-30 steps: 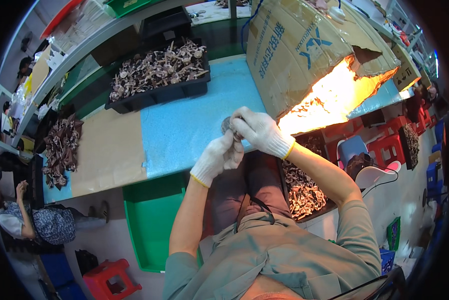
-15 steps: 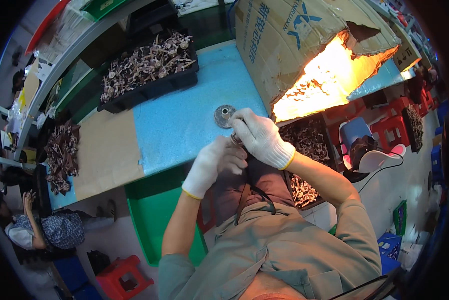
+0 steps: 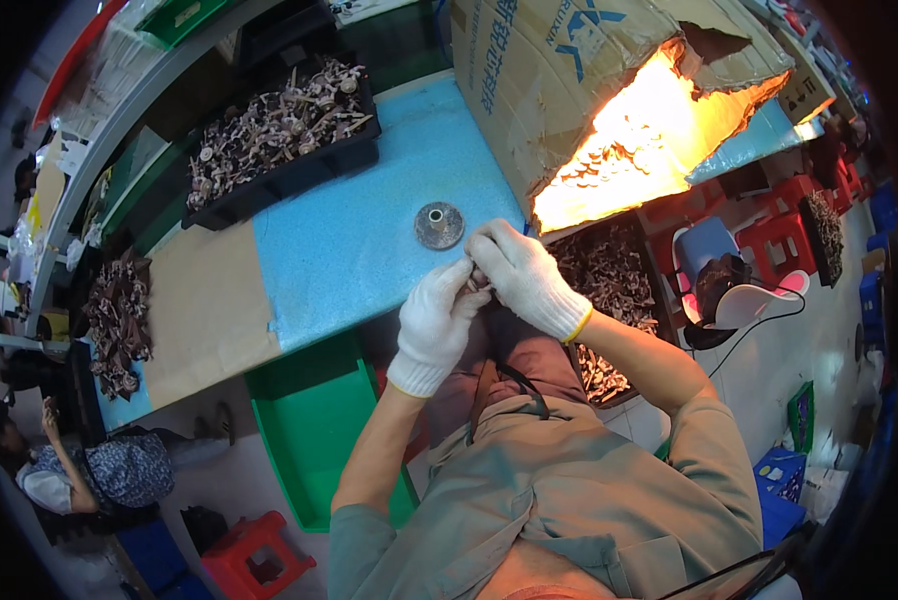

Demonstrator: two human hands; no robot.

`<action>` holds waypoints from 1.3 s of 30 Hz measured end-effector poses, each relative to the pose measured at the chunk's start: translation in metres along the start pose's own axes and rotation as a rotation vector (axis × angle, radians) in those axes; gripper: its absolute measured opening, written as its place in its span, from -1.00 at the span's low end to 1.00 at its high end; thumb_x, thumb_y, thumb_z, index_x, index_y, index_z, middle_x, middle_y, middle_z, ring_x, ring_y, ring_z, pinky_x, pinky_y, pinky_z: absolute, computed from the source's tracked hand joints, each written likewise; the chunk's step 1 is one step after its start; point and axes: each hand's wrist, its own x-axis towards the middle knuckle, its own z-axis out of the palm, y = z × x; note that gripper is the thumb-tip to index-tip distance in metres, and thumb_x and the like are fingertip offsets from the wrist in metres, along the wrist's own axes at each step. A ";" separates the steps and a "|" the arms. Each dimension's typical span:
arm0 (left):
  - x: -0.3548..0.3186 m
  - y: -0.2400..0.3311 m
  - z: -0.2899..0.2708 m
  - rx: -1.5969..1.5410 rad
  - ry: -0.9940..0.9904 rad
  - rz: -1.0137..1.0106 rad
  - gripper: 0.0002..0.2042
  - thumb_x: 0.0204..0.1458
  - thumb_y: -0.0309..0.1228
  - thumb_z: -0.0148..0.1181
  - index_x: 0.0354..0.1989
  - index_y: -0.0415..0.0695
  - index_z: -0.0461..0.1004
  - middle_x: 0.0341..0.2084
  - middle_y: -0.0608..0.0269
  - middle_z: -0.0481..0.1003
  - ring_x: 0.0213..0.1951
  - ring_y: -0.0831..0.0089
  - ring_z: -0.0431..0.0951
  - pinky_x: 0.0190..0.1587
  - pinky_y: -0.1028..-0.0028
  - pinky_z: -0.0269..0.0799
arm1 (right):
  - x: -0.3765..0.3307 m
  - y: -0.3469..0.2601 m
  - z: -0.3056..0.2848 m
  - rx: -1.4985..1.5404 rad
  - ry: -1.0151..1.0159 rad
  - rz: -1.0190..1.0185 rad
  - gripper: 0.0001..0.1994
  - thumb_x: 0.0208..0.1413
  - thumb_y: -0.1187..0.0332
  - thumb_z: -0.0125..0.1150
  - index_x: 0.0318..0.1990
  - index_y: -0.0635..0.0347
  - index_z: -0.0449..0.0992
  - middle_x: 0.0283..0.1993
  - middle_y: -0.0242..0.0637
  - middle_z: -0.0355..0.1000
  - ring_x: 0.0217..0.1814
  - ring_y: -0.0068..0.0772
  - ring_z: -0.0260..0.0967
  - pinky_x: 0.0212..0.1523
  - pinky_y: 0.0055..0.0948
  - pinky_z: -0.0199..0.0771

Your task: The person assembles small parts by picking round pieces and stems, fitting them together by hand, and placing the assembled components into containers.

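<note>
Both my hands wear white knit gloves with yellow cuffs and meet just in front of the table's near edge. My left hand [image 3: 437,328] is closed, its thumb and fingers on a small brownish piece [image 3: 480,282] mostly hidden by the gloves. From the other side, my right hand [image 3: 529,278] pinches the same piece, its fingertips nearly touching those of my left. Just beyond them, a round grey disc [image 3: 439,226] with a ring-shaped light centre lies on the blue table surface [image 3: 359,250].
A black tray [image 3: 289,180] heaped with brown stemmed pieces stands at the back left; another brown heap [image 3: 121,325] lies far left. A torn carton [image 3: 539,90] glows brightly inside. Below the table are a green bin [image 3: 314,440] and a tray of brown pieces [image 3: 609,275]. A person [image 3: 104,470] sits left.
My left hand has turned and come up closer to my right, its fingers now closed with the thumb up. The right hand stays nearly in place. The whole view has shifted slightly.
</note>
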 end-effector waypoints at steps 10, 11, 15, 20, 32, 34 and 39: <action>0.012 -0.002 -0.022 -1.301 -0.287 -0.983 -0.55 0.45 -0.06 0.09 0.11 -0.28 0.50 -0.27 0.11 0.62 -0.27 0.39 0.67 -0.20 0.42 0.65 | 0.007 -0.027 -0.010 -0.133 -0.036 -0.013 -0.72 0.41 0.18 0.13 0.07 0.17 0.47 -0.28 -0.01 0.60 -0.21 0.21 0.62 -0.14 0.02 0.62; 0.014 0.002 -0.022 -1.183 -0.292 -0.987 -0.60 0.46 -0.10 0.10 0.04 -0.27 0.52 -0.31 0.15 0.61 -0.31 0.44 0.65 -0.23 0.45 0.62 | 0.005 -0.028 -0.008 -0.131 -0.038 -0.030 -0.72 0.41 0.18 0.13 0.07 0.17 0.47 -0.28 -0.01 0.60 -0.21 0.21 0.62 -0.14 0.02 0.62; 0.017 0.024 -0.013 -0.791 -0.246 -0.817 -0.75 0.36 -0.31 0.26 -0.02 -0.28 0.55 -0.31 0.29 0.57 -0.29 0.58 0.55 -0.17 0.50 0.53 | -0.004 0.026 0.010 -0.319 0.113 -0.268 -0.79 0.41 0.23 0.14 -0.02 0.18 0.51 -0.30 -0.14 0.54 -0.48 -0.11 0.53 -0.36 -0.19 0.62; 0.000 0.012 -0.006 -0.292 -0.038 -0.362 -0.70 0.31 -0.40 0.34 0.10 -0.29 0.51 -0.12 0.17 0.65 -0.18 0.49 0.63 -0.10 0.45 0.58 | 0.010 -0.003 0.001 0.363 -0.129 0.460 -0.61 0.44 0.06 0.08 0.11 0.24 0.46 -0.27 -0.12 0.58 -0.41 -0.26 0.59 -0.33 -0.21 0.62; 0.210 -0.099 -0.137 -0.523 0.553 -0.612 -0.51 0.36 -0.19 0.25 0.25 -0.36 0.42 -0.07 0.10 0.58 -0.16 0.36 0.64 -0.07 0.36 0.63 | -0.045 0.043 -0.031 0.474 -0.179 0.629 -0.56 0.48 0.17 0.10 0.31 0.31 0.37 -0.13 -0.19 0.53 -0.23 -0.43 0.58 -0.26 -0.43 0.67; 0.198 -0.102 -0.126 -0.513 0.408 -0.647 -0.47 0.36 -0.20 0.25 0.31 -0.38 0.39 -0.07 0.09 0.59 -0.15 0.36 0.65 -0.08 0.36 0.63 | -0.062 0.062 -0.038 0.549 -0.130 0.728 -0.59 0.45 0.10 0.16 0.23 0.22 0.45 -0.19 -0.26 0.55 -0.27 -0.48 0.58 -0.26 -0.41 0.67; 0.103 -0.100 -0.051 -0.344 0.107 -0.747 -0.58 0.41 -0.26 0.17 0.28 -0.32 0.45 -0.20 0.14 0.61 -0.30 0.44 0.63 -0.21 0.40 0.61 | -0.085 0.095 -0.072 0.431 -0.106 0.818 -0.70 0.42 0.16 0.19 0.09 0.20 0.54 -0.20 -0.28 0.59 -0.31 -0.51 0.56 -0.32 -0.45 0.62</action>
